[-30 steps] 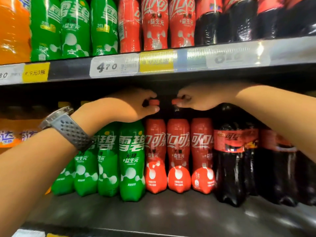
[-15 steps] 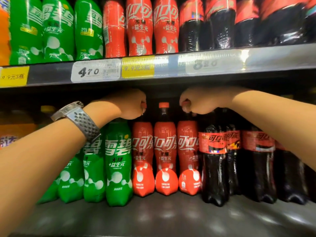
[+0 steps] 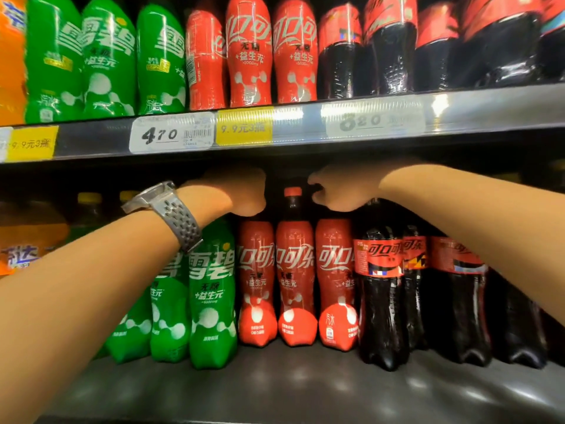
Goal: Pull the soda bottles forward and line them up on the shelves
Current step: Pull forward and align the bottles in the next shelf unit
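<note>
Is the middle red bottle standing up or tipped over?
Standing up. The middle red bottle rests its base on the lower shelf, red cap straight above.

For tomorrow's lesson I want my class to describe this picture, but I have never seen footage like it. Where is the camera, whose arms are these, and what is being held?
There is no machine here: the single picture comes from a camera worn on a person's head, looking forward and down, so the two arms are the wearer's own. The left hand, with a wristwatch, curls over the top of the left red bottle; the right hand curls over the top of the right red bottle. Both caps are hidden under the hands. The middle red bottle between them stands untouched, its cap showing. All stand on the lower shelf, with green bottles to the left and dark cola bottles to the right. The upper shelf carries more bottles and price tags.
</note>
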`<state>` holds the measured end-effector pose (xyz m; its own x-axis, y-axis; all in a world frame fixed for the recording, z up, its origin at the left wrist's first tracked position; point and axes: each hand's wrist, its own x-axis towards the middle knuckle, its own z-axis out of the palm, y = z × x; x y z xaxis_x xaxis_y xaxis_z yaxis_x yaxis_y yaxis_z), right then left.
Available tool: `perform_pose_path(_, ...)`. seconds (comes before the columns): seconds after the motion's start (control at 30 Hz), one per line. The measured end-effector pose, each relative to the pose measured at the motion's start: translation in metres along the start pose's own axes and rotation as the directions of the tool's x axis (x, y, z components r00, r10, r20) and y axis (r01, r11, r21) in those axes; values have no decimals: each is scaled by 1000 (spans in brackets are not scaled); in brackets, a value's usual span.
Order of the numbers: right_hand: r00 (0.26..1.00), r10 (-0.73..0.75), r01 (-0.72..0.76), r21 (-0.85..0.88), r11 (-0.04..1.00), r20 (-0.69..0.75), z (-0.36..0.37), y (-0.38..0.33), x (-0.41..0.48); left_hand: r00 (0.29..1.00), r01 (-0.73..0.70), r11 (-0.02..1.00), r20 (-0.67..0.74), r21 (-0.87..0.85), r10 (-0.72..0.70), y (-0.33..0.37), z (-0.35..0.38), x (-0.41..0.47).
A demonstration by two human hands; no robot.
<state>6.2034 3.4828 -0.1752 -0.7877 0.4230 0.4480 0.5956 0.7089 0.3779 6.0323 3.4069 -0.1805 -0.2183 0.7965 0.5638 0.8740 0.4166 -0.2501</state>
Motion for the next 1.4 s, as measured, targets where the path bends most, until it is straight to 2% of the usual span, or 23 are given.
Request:
perform_pose_path(0.13, 990, -41, 51, 68, 996, -135, 5, -18, 18, 994, -34, 999, 104, -4, 34, -1, -8, 0)
perform_pose_path(0.27, 995, -52, 59, 78, 995, -91, 8, -28, 27, 997, -63, 995, 44, 73, 60, 0, -5, -2)
perform_pose_path(0.4, 991, -65, 80, 124, 989, -118, 6, -26, 24, 998, -49, 992, 37, 119, 45, 7, 6, 0)
perform_pose_path(0.77, 989, -101, 125, 239, 963, -108, 5, -20, 16, 1000, -21, 993, 14, 115, 19, 24, 12, 6)
perform_pose_path(1.03, 980, -126, 166, 278, 946, -155, 5, -14, 13, 997, -56, 998, -52, -7, 56, 20, 16, 18)
perform_pose_path(1.27, 987, -126, 152, 297, 943, -102, 0, -6, 9, 995, -88, 990, 24, -113, 92, 12, 4, 12)
perform_pose_path(1.33, 992, -90, 106, 200, 974, -85, 0, 2, 3, 992, -114, 977, -77, -181, 101, 13, 2, 6)
perform_pose_path(1.4, 998, -42, 44, 53, 998, -43, 2, 10, -2, 975, -180, 929, -184, -322, 125, 17, 1, -2)
